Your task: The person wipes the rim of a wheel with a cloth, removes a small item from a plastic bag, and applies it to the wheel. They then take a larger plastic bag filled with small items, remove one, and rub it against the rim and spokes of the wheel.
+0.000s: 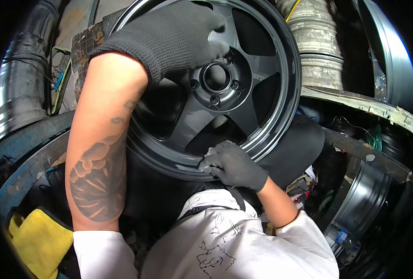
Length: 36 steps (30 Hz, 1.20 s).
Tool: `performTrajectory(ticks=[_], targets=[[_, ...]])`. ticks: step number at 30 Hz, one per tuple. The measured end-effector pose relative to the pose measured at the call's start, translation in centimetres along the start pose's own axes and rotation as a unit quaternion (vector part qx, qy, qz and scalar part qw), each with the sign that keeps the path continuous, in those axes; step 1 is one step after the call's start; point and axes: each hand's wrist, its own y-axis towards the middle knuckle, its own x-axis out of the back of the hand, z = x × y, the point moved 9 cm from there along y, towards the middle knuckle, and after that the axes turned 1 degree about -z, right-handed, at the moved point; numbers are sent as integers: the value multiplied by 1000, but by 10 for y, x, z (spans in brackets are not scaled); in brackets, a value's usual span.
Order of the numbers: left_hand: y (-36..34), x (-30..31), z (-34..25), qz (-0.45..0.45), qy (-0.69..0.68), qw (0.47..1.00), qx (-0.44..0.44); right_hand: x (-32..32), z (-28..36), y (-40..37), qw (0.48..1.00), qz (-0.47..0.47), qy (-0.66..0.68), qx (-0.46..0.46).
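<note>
A dark grey car wheel rim [182, 138] with broad spokes lies tilted across my lap, its hub hole and several bolt holes facing up. My left hand [188, 35], in a black knit glove, reaches over the upper spokes beside the hub. Its fingers look curled, and anything under them is hidden. At the near edge, my right hand [234, 165], also in a dark glove, is closed around the rim's lip. Pale scuffed patches show on some spokes.
Metal cylindrical wheel barrels stand at the upper left [22, 69], upper right [314, 42] and lower right [362, 195]. A yellow cloth [41, 242] hangs at the lower left. Blue-painted metal bars [29, 139] curve along the left. A plastic bottle [343, 239] lies at the lower right.
</note>
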Motion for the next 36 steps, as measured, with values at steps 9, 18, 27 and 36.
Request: performTrajectory(ticks=[9,18,27,36], targets=[[-6,9,-20,-3,3,1000,-1,2,21,-3,1000,-17,2,17],[10,-26,-8,28,-67,997,-28,82,18,2,984,-161,5,80],[19,-48,-54,-25,-511,858,46,226,-23,38,832,-450,324,4],[10,-52,-39,-65,-626,749,206,216,-32,12,835,-469,284,-38]])
